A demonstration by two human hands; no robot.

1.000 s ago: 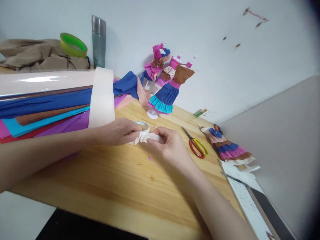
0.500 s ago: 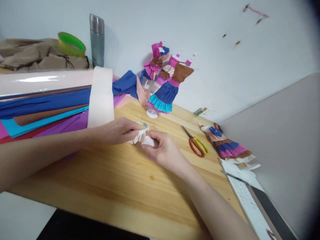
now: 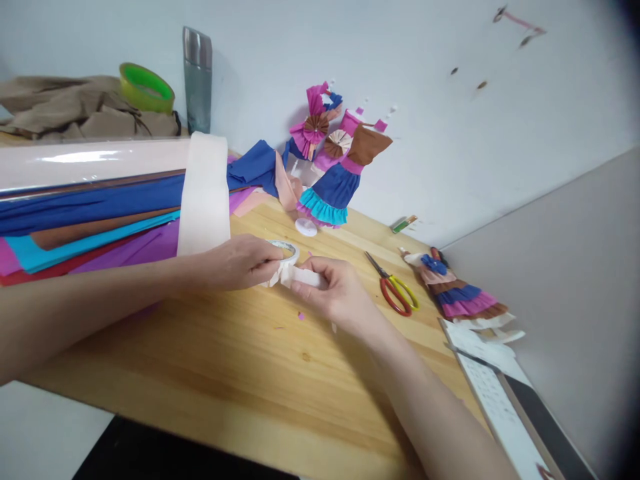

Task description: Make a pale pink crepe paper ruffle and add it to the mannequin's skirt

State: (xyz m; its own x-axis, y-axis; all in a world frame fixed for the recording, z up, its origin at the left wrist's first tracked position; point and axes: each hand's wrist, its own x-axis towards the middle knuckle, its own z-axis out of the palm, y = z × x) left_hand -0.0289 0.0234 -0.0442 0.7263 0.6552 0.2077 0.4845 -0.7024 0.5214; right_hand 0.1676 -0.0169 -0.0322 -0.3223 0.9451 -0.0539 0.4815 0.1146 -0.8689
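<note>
A pale wall (image 3: 260, 47) stands behind a light wooden table (image 3: 215, 360), where long folded sheets of blue, brown, turquoise and purple material (image 3: 95, 208) lie on the left under a wide cream band (image 3: 204, 193). A small tiered dress in brown, blue and turquoise (image 3: 337, 183) stands by the wall, and open scissors with red and yellow handles (image 3: 399, 295) lie beyond the right hand (image 3: 340, 287).

The narrow, cream, paper-like strip (image 3: 310, 277) is between the two hands, just above the table, its end bunched in small folds against a white ring-shaped roll of tape (image 3: 296, 253). The left hand (image 3: 240, 262) is closed at the roll's near rim; whether it also pinches the folds, I cannot tell. The right hand has the flatter length between thumb and fingers.

Such thin material probably creases and tears easily, so a light pinch suits it better than a pull. Small folds of equal depth, each pressed down close to the last, should lie most evenly. The left fingers do best bearing on the finished folds, with the right feeding slack straight, without twist.
</note>
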